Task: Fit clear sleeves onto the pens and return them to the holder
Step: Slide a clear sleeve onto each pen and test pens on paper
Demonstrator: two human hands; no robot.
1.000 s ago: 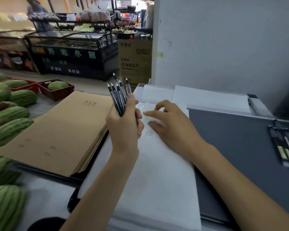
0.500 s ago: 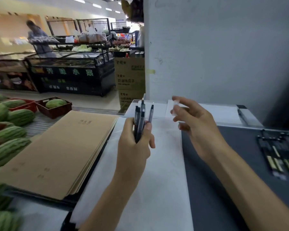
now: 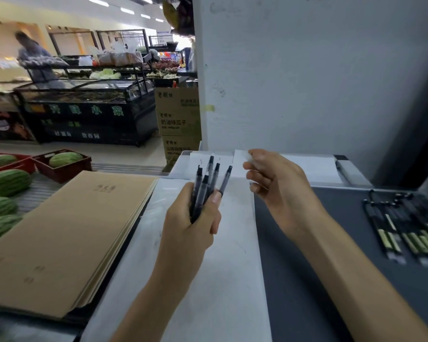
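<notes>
Head view: the left grip (image 3: 190, 218) is wrapped round five pens (image 3: 209, 178), held upright above the worktop (image 3: 307, 267). None shows a sleeve, so fitting looks barely begun. The right grip (image 3: 274, 181) hovers beside them, thumb meeting forefinger; whether it pinches a sleeve I cannot tell. I see no holder.

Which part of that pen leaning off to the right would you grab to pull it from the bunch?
Likely its bare upper barrel, just below the top end, pinched from the right. The rightmost pen splays away from the other pens there, while the left hand wraps its lower half.
</notes>
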